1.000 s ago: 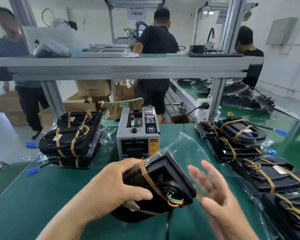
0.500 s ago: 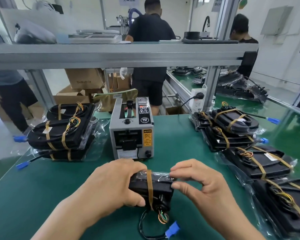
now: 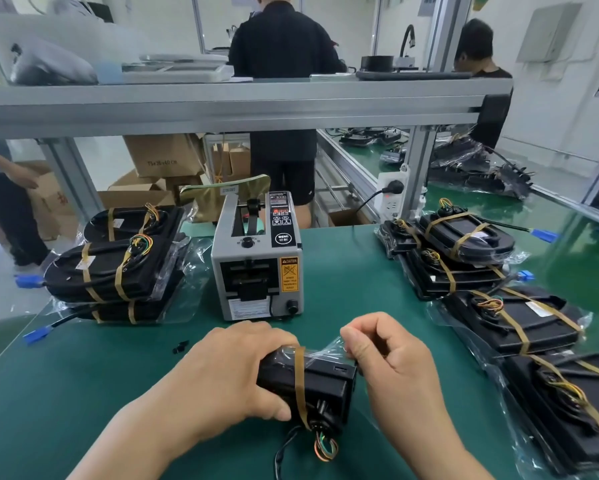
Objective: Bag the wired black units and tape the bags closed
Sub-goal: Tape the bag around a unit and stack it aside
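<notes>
A wired black unit (image 3: 325, 382) stands on edge on the green table (image 3: 83, 375), inside a clear plastic bag (image 3: 329, 349), with a strip of brown tape around it. Coloured wires (image 3: 325, 448) hang from its near end. My left hand (image 3: 235, 372) grips the unit from the left. My right hand (image 3: 388, 362) pinches the loose bag film at the unit's upper right corner. The grey tape dispenser (image 3: 256, 265) stands just behind my hands.
Bagged, taped units are stacked at the left (image 3: 114, 268) and lie in a row at the right (image 3: 492, 292). A small black part (image 3: 180, 347) lies on the table. A metal shelf rail (image 3: 221, 105) runs overhead; people work behind it among cardboard boxes (image 3: 163, 155).
The unit was held tilted in the air in my left hand with my right hand open beside it. It now rests on the table, and my right hand has closed on the bag film.
</notes>
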Tool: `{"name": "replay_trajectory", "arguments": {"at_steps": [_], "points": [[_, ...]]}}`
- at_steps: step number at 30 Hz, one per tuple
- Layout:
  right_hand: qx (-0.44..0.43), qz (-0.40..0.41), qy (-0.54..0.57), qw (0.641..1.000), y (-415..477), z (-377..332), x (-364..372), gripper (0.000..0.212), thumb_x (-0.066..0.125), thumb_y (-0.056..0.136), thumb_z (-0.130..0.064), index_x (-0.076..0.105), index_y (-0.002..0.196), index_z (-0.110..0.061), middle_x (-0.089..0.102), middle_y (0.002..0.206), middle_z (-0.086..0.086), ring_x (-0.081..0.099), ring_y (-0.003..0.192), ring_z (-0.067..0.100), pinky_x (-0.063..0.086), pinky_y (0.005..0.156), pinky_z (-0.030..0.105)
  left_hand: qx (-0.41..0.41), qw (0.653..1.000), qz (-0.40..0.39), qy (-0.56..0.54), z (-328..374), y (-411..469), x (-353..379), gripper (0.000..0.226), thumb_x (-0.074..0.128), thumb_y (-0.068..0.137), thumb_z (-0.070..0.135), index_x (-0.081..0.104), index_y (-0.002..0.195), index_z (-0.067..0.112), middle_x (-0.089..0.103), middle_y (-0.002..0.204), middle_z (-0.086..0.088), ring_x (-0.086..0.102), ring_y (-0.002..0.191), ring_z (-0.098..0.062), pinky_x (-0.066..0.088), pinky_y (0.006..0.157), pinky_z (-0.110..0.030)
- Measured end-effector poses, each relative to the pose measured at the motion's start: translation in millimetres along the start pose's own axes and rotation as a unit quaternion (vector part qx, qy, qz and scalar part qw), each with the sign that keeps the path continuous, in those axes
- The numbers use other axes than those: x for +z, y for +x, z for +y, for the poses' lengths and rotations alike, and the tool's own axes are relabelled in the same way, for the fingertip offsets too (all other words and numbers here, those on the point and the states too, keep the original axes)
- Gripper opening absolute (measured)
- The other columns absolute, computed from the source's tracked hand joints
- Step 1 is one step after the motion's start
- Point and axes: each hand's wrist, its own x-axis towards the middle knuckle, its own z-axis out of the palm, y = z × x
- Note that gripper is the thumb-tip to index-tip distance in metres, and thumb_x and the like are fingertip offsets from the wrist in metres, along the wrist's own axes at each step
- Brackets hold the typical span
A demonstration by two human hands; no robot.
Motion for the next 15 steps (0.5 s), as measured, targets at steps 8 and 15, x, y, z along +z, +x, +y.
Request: {"name": "replay_trajectory", "arguments": {"at_steps": [8, 15], "points": [[-0.04, 0.078, -0.034, 0.996, -13.8, 5.8, 6.4, 0.016, 0.071, 0.089, -0.025, 0.065, 0.079, -0.036, 0.065, 0.072, -0.014, 0.059, 0.067, 0.005, 0.041, 0.06, 0.006, -0.112, 0.919, 0.199, -0.32, -18.3, 15.5, -5.6, 0.018, 0.065, 0.085, 0.051, 0.074, 0.097, 0.04, 0.069, 0.098, 0.03, 0.062, 0.091, 0.013, 0.043, 0.081, -0.016], [-0.115, 0.128, -0.064, 0.983, -21.1, -0.1, 8.6, 0.003, 0.061, 0.08, -0.039, 0.06, 0.08, -0.036, 0.064, 0.08, -0.014, 0.056, 0.062, 0.003, 0.038, 0.059, 0.004, -0.33, 0.645, 0.239, -0.646, -43.3, 64.2, 4.5, 0.006, 0.068, 0.088, 0.011, 0.072, 0.085, 0.007, 0.064, 0.055, 0.003, 0.049, 0.048, -0.007, 0.042, 0.046, -0.017]]}}
